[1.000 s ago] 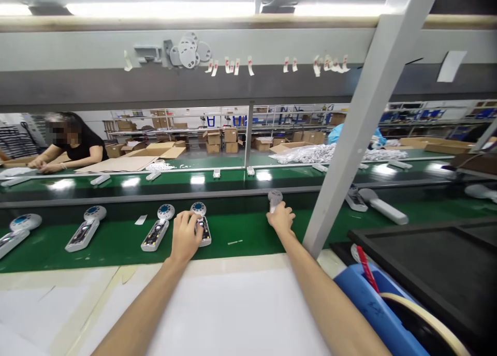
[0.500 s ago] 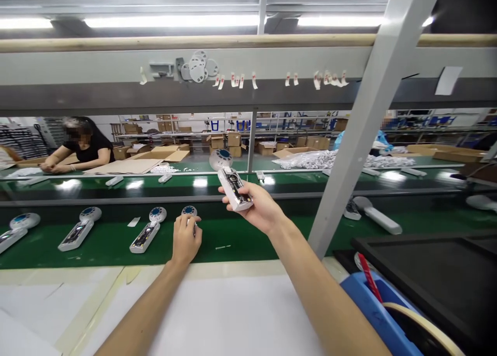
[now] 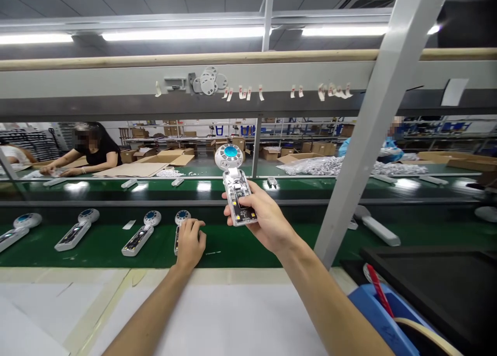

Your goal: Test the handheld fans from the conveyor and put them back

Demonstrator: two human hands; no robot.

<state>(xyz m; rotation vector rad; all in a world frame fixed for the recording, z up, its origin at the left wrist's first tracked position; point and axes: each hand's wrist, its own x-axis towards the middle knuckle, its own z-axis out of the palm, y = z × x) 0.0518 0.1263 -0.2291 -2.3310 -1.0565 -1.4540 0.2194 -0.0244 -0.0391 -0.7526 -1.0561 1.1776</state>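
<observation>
In my right hand is a white handheld device with a round head, a blue centre and an open handle that shows a circuit board. The thumb lies over the board and the fingers wrap behind the handle. My left hand is low over the green belt, its thumb and forefinger apart. Just beside it lies a similar device, its handle partly covered by the hand; whether they touch I cannot tell.
More such open devices lie along the green belt on the left. A grey post slants up at right, near a blue bin and a black tray. Across the line sits a co-worker.
The device in my right hand has tilted so its blue face and board now turn towards me. My left hand has shifted right, uncovering more of the device on the belt.
</observation>
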